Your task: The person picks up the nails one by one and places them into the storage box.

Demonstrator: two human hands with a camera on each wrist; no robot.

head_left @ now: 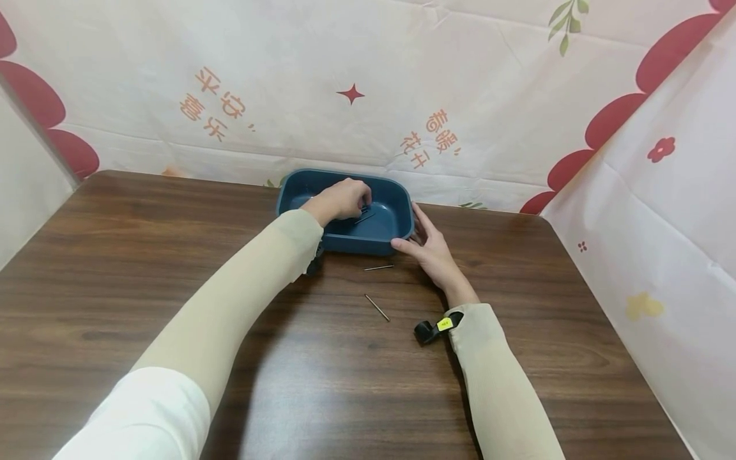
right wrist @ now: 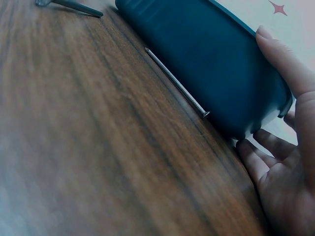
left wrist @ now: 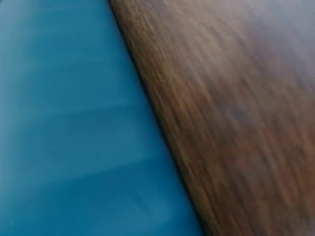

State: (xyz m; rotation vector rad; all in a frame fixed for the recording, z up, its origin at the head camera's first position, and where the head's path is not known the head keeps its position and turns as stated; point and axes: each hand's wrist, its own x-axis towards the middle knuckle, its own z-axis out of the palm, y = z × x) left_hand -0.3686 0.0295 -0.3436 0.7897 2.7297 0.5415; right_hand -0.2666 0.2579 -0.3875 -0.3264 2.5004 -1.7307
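Observation:
A dark blue rectangular plastic tub (head_left: 362, 245) stands near the table's back edge. My left hand (head_left: 344, 198) reaches down inside it, its curled fingertips pinching at a few dark nails (head_left: 365, 218) over the tub floor; how many it grips is hidden. With thumb on the rim and fingers against the end wall, my right hand (head_left: 432, 250) holds the tub's right front corner. One nail (right wrist: 177, 82) lies close along the tub's front wall. Nearer to me, a second nail (head_left: 376, 307) lies slantwise. The left wrist view has only the tub's outer wall (left wrist: 83, 128) and the table.
The brown wood-grain table (head_left: 310, 377) spreads in front of the tub. A white printed cloth (head_left: 299, 76) hangs right behind the tub, and another one borders the table's right side. A black strap with a yellow label (head_left: 444, 324) sits on my right wrist.

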